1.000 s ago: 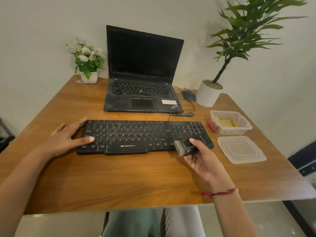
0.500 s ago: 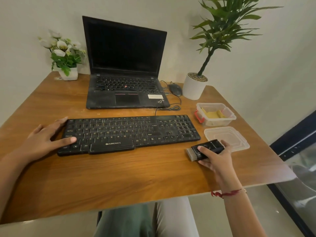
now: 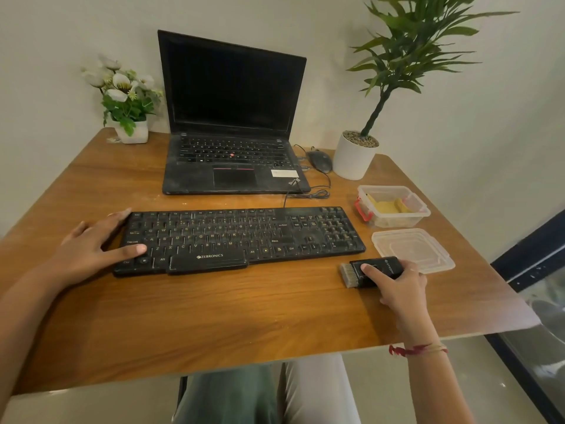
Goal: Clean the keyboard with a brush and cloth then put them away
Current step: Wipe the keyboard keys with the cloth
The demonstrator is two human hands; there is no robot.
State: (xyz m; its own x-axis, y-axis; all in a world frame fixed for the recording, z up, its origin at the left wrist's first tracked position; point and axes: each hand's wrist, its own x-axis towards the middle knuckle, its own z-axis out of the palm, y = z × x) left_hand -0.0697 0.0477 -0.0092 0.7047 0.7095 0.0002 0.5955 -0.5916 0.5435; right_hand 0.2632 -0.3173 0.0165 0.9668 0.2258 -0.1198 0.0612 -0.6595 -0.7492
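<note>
Keyboard (image 3: pixel 241 237) being steadied, brush (image 3: pixel 383 264) in hand.
Left hand (image 3: pixel 88 249) is lying flat across its left end, probably bracing it; right hand (image 3: pixel 400 286) is clasping the brush near the lid (image 3: pixel 412 247).

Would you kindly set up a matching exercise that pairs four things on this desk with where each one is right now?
Things:
1. brush
2. yellow cloth
3. lid
4. mouse

Places:
A. between the laptop and the white plant pot
B. gripped by the right hand, near the keyboard's right end
C. inside the open clear container
D. flat on the desk, in front of that container

Pairs: 1-B, 2-C, 3-D, 4-A
</note>
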